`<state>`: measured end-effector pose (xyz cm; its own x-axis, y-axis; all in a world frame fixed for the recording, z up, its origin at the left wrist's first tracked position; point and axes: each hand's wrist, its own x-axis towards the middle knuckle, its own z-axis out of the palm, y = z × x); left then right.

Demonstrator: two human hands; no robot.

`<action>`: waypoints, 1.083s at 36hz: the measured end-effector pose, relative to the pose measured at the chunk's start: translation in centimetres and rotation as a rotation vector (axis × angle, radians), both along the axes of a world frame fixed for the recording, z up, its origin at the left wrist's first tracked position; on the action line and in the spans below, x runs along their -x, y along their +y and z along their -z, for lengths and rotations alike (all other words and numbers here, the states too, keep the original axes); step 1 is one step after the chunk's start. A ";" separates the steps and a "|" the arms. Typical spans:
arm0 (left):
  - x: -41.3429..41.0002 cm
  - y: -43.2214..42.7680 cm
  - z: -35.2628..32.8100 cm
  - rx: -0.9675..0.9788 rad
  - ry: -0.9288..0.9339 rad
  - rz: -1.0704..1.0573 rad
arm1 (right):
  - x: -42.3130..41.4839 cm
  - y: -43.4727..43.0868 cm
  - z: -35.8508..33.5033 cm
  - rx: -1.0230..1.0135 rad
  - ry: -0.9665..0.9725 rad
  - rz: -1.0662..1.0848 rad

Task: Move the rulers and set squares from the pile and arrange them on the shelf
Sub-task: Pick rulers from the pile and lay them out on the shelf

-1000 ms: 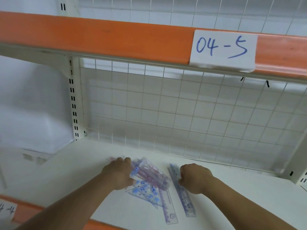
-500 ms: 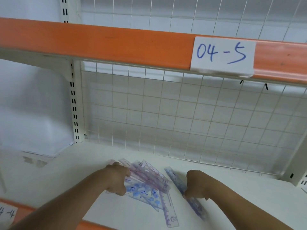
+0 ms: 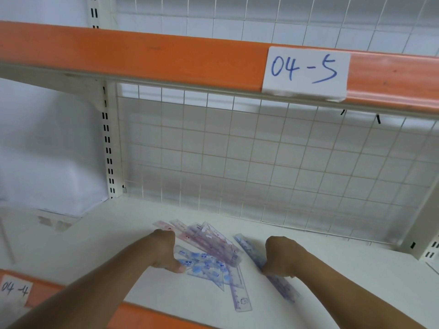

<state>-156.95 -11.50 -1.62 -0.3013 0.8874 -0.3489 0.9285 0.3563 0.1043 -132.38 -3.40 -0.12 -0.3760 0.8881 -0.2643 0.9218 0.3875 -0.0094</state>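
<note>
From my remote station, the head view shows a white shelf filling the lower frame, backed by a wire mesh panel and topped by an orange rail that runs the full width above it. A slotted upright stands at the mesh's left edge. Both of the person's bare forearms reach in from the bottom. The pile of rulers and set squares lies flat on the shelf between the two hands, pink rulers fanned toward the back and blue-patterned set squares nearer the front, with one long ruler poking out toward the front edge. The left hand grips the pile's left side, thumb pressed on a blue set square, fingers curled out of my sight over the pink rulers. The right hand, fingers curled downward, pinches a single blue ruler lying just right of the pile, apart from it and angled toward the front right; its near end is blurred. A paper label on the rail reads "04-5"; a lower label at bottom left reads "04-4".
</note>
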 end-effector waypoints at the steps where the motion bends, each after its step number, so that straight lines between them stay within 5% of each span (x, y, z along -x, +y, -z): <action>1: 0.0 -0.1 0.1 -0.013 -0.014 0.007 | 0.0 0.0 0.0 0.001 -0.001 0.000; 39: 0.5 -0.4 -0.9 0.036 -0.071 0.018 | -0.8 0.5 0.6 -0.077 0.006 -0.086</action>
